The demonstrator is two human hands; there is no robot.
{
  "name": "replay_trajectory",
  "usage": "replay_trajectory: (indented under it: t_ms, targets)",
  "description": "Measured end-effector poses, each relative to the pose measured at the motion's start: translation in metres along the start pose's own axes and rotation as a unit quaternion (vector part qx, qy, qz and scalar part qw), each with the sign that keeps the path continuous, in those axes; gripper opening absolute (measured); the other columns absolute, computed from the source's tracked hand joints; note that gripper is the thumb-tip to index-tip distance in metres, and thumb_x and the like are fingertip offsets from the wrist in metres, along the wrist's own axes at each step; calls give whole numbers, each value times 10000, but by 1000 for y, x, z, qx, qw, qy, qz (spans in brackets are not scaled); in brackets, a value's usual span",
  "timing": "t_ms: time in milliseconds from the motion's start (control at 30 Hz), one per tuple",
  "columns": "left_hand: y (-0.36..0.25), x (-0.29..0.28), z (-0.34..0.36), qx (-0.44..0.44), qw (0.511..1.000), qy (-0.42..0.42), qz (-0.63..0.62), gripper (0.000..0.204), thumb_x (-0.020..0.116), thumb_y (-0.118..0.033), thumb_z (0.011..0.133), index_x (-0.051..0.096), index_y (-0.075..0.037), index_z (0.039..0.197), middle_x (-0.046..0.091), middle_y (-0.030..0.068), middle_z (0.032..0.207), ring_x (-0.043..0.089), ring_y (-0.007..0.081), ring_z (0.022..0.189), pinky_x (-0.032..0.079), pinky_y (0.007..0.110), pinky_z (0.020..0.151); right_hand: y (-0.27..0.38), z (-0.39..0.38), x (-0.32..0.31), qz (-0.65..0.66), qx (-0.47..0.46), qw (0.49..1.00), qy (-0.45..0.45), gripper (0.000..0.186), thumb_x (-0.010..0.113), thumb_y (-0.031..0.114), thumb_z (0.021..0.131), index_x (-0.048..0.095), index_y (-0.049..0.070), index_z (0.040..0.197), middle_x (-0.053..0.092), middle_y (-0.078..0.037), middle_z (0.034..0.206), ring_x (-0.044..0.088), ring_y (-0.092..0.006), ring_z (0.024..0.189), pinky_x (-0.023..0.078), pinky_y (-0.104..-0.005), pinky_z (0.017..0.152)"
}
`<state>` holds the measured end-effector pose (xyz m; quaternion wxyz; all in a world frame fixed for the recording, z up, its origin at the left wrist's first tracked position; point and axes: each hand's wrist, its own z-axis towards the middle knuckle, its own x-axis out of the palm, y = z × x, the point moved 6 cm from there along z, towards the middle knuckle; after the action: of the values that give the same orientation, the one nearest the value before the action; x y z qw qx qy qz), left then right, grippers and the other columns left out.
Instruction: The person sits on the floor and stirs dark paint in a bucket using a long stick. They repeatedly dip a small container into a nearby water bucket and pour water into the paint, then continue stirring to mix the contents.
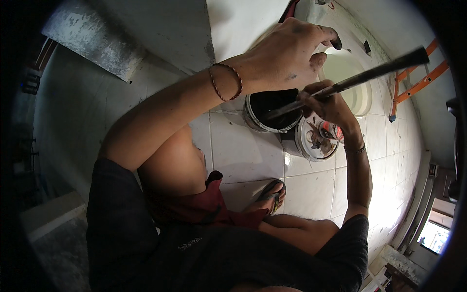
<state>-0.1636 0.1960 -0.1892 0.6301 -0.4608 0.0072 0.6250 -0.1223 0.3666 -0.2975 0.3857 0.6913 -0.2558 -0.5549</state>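
Note:
My right hand [327,106] is closed around a long dark stick [374,73], which slants from upper right to lower left. The stick's lower end reaches into the mouth of a bucket [250,119] with black contents; whether it touches them I cannot tell. Above the bucket's far side hangs my left hand [292,51], back upward, with dark smudges on its skin and fingertips. Its thumb and index finger are bent but apart, and nothing shows between them. The other left fingers are hidden.
Beside the black bucket stands a lidded pail [304,141] with scraps and a small red-and-white can [332,130] on top. Behind is a wide pale tub [366,102]. An orange metal frame [421,82] stands right. My sandalled foot [275,194] rests on white tiles [306,185].

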Motion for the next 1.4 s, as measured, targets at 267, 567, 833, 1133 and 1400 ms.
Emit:
replay_trajectory:
  t_ms: [267,567,833,1133,1400]
  targets:
    - [3,3,0,-14,999,29,2,278,682,-63,953,641,26,1213,729,217,1104,735,312,1049,617,363,943,12,-1,1,-143,17,988,51,206,683,136,938,701,-39,829,663,-123,644,629,-191,545,512,-358,570]
    - [0,5,0,5,1000,5,5,251,680,-69,956,639,27,1185,727,225,1107,741,313,1035,625,361,927,14,7,-4,-90,-26,995,-27,229,681,143,975,694,-53,857,644,-131,616,606,-192,522,484,-335,544]
    - [0,-1,0,11,1000,-2,16,250,694,-78,946,641,41,1160,730,223,1102,738,318,1046,619,375,939,11,1,3,27,-23,999,33,230,661,158,988,712,-48,901,641,-98,596,626,-179,519,508,-313,539]
    - [-3,0,1,12,1000,1,19,282,695,-93,949,645,40,1192,720,239,1138,731,324,1064,617,376,936,8,2,8,-147,-23,987,61,279,636,156,988,660,-62,816,599,-117,573,605,-156,517,459,-328,503]
    - [-5,-1,0,49,998,-24,30,264,696,-101,952,637,33,1171,725,235,1117,747,321,1012,625,363,907,10,6,-4,-61,-26,997,-36,231,628,103,977,666,-57,815,596,-98,569,570,-136,508,455,-322,499]
